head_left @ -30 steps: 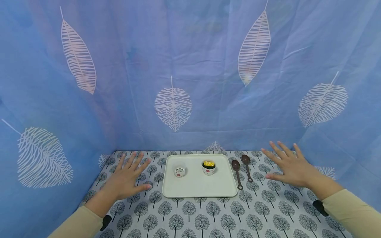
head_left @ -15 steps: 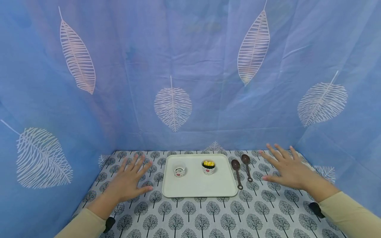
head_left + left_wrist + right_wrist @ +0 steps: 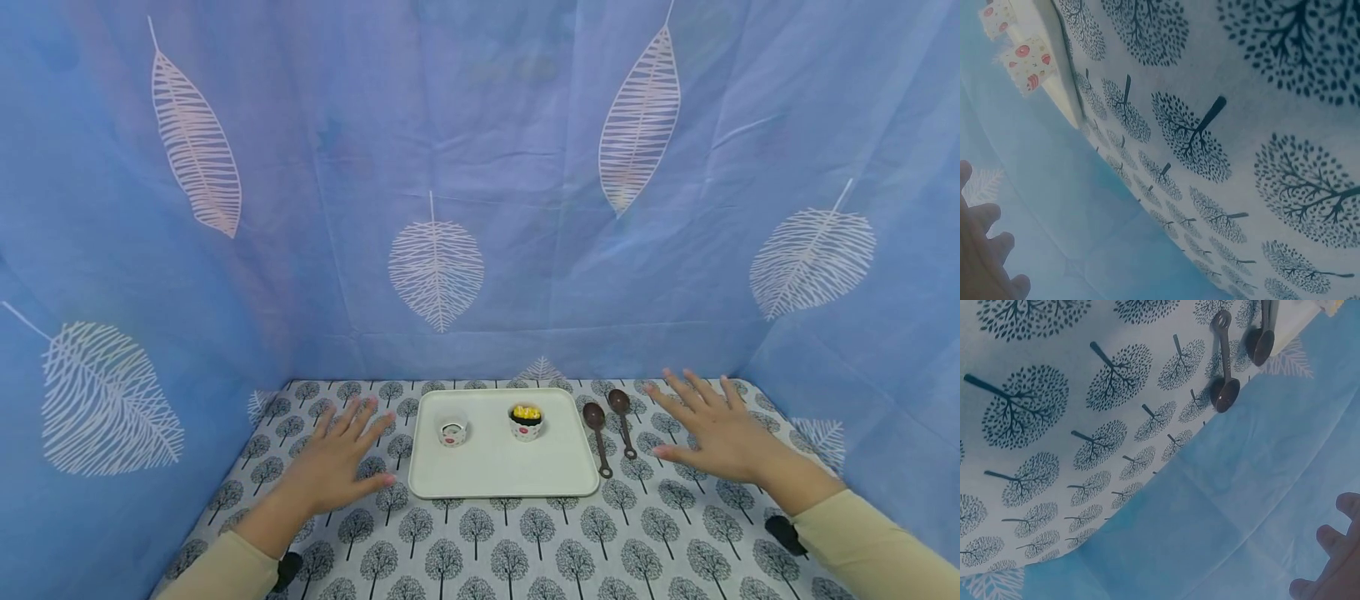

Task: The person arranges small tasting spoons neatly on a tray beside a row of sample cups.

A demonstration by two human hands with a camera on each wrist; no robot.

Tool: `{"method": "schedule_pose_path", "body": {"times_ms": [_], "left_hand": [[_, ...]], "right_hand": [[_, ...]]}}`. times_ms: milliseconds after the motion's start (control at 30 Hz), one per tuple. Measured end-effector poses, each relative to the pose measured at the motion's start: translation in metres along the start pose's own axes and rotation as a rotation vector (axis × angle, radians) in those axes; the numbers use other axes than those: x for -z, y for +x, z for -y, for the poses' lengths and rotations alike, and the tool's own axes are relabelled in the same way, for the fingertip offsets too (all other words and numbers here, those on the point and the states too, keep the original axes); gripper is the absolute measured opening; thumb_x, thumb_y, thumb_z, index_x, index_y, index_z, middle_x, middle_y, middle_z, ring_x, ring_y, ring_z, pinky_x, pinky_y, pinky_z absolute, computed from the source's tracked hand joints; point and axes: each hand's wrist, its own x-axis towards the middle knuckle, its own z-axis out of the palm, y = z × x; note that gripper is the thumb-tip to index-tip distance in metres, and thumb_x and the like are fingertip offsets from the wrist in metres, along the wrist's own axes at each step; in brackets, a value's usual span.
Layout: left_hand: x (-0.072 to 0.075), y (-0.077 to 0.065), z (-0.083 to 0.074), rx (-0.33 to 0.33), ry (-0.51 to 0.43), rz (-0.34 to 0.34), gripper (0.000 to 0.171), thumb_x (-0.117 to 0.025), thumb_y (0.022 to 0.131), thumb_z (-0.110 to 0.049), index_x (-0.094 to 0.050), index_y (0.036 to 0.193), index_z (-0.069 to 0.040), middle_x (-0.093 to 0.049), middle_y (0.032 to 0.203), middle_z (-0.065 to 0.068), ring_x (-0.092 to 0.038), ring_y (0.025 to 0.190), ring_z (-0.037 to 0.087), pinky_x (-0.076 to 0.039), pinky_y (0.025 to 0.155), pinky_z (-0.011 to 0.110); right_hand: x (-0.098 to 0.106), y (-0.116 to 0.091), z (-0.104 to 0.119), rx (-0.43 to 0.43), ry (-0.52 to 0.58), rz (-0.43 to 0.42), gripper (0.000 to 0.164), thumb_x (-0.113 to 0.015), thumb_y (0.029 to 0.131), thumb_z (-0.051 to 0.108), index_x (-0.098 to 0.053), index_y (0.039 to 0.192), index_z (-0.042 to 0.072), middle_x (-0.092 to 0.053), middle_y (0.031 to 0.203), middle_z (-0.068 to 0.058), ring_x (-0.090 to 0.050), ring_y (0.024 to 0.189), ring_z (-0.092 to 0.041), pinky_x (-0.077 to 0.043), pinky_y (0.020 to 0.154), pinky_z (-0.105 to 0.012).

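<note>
My left hand (image 3: 333, 462) is held with spread fingers over the cloth, left of a cream tray (image 3: 502, 483). On the other side, my right hand (image 3: 723, 437) hovers palm down, fingers spread, to the right of two dark brown spoons (image 3: 597, 437). Neither hand holds anything. A patterned paper cup (image 3: 452, 433) stands on the tray's left half. Toward its right stands a similar cup (image 3: 526, 427) with yellow pieces on a black filling. In the right wrist view the spoons (image 3: 1225, 390) lie side by side, bowls toward the curtain.
A white cloth (image 3: 506, 537) printed with dark trees covers the table. Blue curtains (image 3: 510, 275) with white leaf outlines enclose the back and both sides. Each wrist wears a black strapped device (image 3: 786, 535), partly hidden by beige sleeves (image 3: 873, 542).
My left hand has drifted right and slightly nearer to me, toward the tray. My right hand has shifted left, toward the spoons. The tray, cups and spoons have stayed put.
</note>
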Motion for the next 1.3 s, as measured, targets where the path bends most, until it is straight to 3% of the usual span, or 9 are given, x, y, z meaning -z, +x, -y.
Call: {"method": "schedule_pose_path", "body": {"times_ms": [200, 433, 667, 1133, 1300], "left_hand": [[-0.004, 0.000, -0.002, 0.005, -0.030, 0.003, 0.089, -0.058, 0.090, -0.066, -0.027, 0.161, -0.022, -0.014, 0.166, 0.012, -0.011, 0.152, 0.038, 0.000, 0.120, 0.061], [-0.006, 0.000, -0.004, 0.000, -0.026, 0.002, 0.089, -0.051, 0.090, -0.072, -0.029, 0.160, -0.021, -0.017, 0.165, 0.012, -0.015, 0.151, 0.037, -0.005, 0.121, 0.061], [-0.010, 0.002, -0.008, 0.017, -0.052, 0.014, 0.087, -0.056, 0.090, -0.069, -0.030, 0.160, -0.023, -0.019, 0.165, 0.011, -0.015, 0.151, 0.036, -0.010, 0.120, 0.063], [-0.011, 0.011, -0.016, 0.041, -0.131, 0.049, 0.086, -0.057, 0.092, -0.065, -0.027, 0.160, -0.021, -0.017, 0.165, 0.010, -0.009, 0.152, 0.036, -0.004, 0.120, 0.061], [-0.018, 0.012, -0.019, 0.034, -0.130, 0.055, 0.085, -0.056, 0.093, -0.065, -0.026, 0.161, -0.022, -0.018, 0.165, 0.010, -0.009, 0.152, 0.036, -0.004, 0.121, 0.060]], "right_hand": [[-0.003, 0.001, 0.004, 0.000, 0.026, -0.002, 0.091, -0.059, 0.093, 0.062, -0.009, 0.163, 0.032, -0.009, 0.167, -0.014, -0.006, 0.151, -0.042, 0.021, 0.114, -0.060], [-0.014, 0.002, 0.005, 0.050, 0.029, -0.085, 0.092, -0.065, 0.090, 0.059, -0.018, 0.162, 0.027, -0.009, 0.168, -0.011, 0.004, 0.153, -0.032, 0.019, 0.115, -0.060], [-0.013, 0.004, 0.014, 0.007, 0.079, 0.001, 0.090, -0.058, 0.094, 0.062, -0.010, 0.163, 0.030, -0.009, 0.167, -0.015, -0.002, 0.152, -0.039, 0.020, 0.115, -0.058], [-0.025, 0.009, 0.027, -0.006, 0.120, 0.012, 0.088, -0.059, 0.093, 0.062, -0.023, 0.162, 0.021, -0.013, 0.166, -0.016, -0.011, 0.150, -0.043, 0.019, 0.115, -0.059], [-0.031, 0.012, 0.032, 0.000, 0.128, 0.011, 0.088, -0.061, 0.092, 0.059, -0.023, 0.162, 0.022, -0.016, 0.165, -0.018, -0.013, 0.150, -0.044, 0.024, 0.114, -0.050]]}}
